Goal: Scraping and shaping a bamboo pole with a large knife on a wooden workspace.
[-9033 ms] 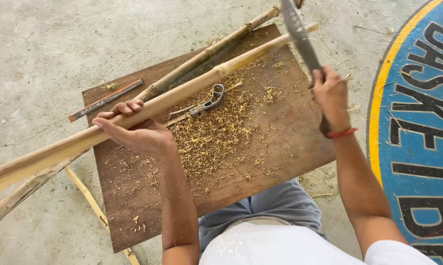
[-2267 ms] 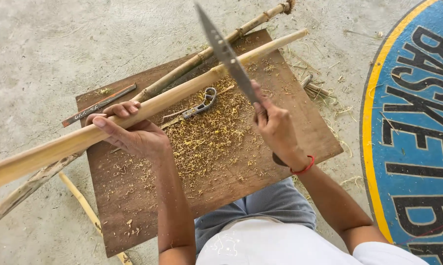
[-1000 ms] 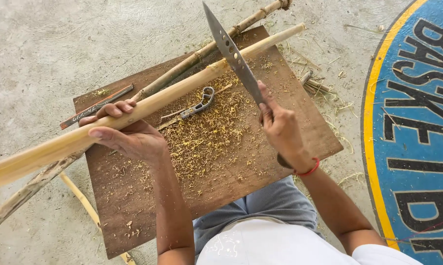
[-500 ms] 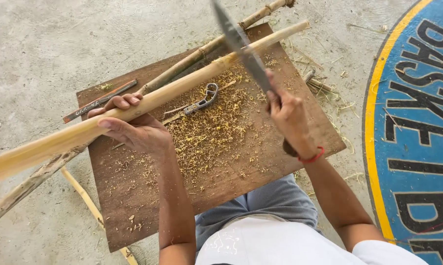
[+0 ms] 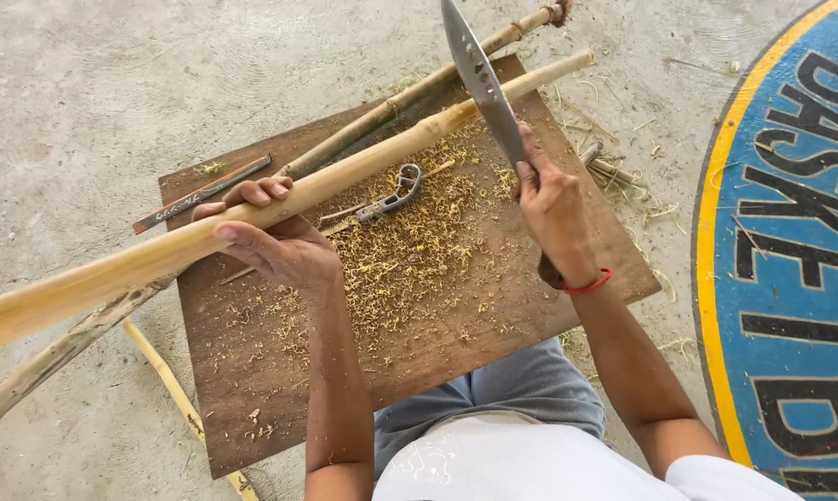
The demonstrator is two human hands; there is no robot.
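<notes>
Bamboo pole: pale yellow bamboo pole (image 5: 252, 218) runs from the lower left edge up to the far right corner of the brown wooden board (image 5: 252, 408), resting across it.
Rough stick: a darker, knotty stick (image 5: 57, 357) lies under and just beside the pole at the left; a second one (image 5: 419, 93) lies behind the pole.
Flat bar: a narrow dark bar (image 5: 201, 193) lies at the board's far left corner, apart from the pole.
Left hand: left hand (image 5: 275, 241) wraps the pole from below, fingers curled over its top, gripping it firmly.
Shavings: yellow shavings (image 5: 391, 260) cover the board's middle, around a small grey metal tool (image 5: 391, 193).
Right hand: right hand (image 5: 553, 209) is closed tight around the handle of a long knife (image 5: 479, 79), blade raised, tip pointing away, above the pole's far end.
Risk: judging by the raised blade, a glancing stroke could skid along the smooth pole toward the left hand's fingers, or the pole could roll on loose shavings.
Floor: grey concrete, with a blue and yellow painted mat (image 5: 799, 278) at the right.
</notes>
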